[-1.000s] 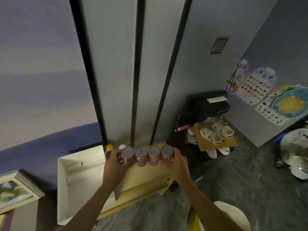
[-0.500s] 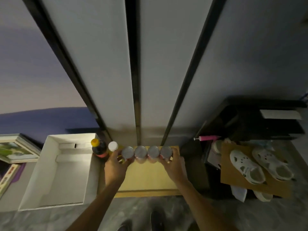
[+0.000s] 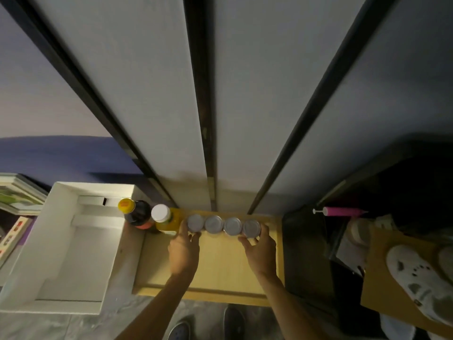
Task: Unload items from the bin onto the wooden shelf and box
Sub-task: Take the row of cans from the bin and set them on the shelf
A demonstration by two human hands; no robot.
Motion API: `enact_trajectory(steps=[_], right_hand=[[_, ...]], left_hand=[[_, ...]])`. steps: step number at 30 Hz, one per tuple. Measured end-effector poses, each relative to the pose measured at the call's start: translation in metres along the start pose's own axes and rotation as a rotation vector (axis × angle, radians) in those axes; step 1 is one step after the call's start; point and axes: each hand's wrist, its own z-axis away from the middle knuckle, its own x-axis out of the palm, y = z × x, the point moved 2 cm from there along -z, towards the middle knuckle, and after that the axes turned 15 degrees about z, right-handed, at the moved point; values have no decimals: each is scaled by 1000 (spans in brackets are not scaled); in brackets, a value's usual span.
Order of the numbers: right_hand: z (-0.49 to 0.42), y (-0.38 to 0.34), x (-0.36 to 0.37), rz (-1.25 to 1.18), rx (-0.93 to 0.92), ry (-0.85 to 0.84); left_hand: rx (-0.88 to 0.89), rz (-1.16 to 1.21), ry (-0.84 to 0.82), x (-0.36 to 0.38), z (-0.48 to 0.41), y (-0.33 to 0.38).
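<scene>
A row of four small pink-sided cans with silver metal lids (image 3: pixel 223 225) is held at the back edge of the pale wooden shelf top (image 3: pixel 220 266), close against the wall panels. The left hand (image 3: pixel 183 253) is closed on the leftmost can, its fingertips (image 3: pixel 183 228) curled round that end; the right hand (image 3: pixel 261 253) is closed on the rightmost can, its fingertips (image 3: pixel 263 230) wrapped over the far end. Whether the cans already rest on the shelf cannot be told.

The cans are judged rigid and moderately heavy together, with smooth, slippery sides. Because the row seems gripped only by inward pressure at its two ends, the middle cans could buckle out if that squeeze were eased; the ends are therefore the proper hold. Each can stands upright, lid upward, and the row's long axis runs left to right, from one set of fingertips to the other, parallel to the wall.

Just beyond the left fingertips stand a yellow white-capped bottle (image 3: pixel 164 218) and a dark yellow-capped bottle (image 3: pixel 137 213), with an open white box (image 3: pixel 61 241) further left.
</scene>
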Motion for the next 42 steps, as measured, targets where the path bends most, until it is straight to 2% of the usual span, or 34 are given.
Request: enact_trajectory(steps=[7, 14, 20, 24, 28, 34, 38, 42], right_hand=[[-11, 16, 7, 2, 7, -94], [-8, 3, -7, 90, -1, -215], [4, -63, -64, 305, -215, -249], [14, -150, -105, 409, -403, -252], [41, -255, -119, 509, -646, -240], [132, -411, -58, 527, -1020, -328], [234, -506, -10, 539, -1205, -360], [342, -584, 47, 499, -1349, -364]], left_hand=[[-67, 69, 25, 12, -1, -10], [-29, 43, 38, 2, 9, -3], [100, -23, 11, -56, 26, 43], [229, -16, 45, -131, 33, 92], [247, -98, 137, -233, 35, 116], [131, -232, 356, -418, 66, 119], [1, -354, 594, -541, 118, 81], [-172, -377, 756, -650, 180, 44]])
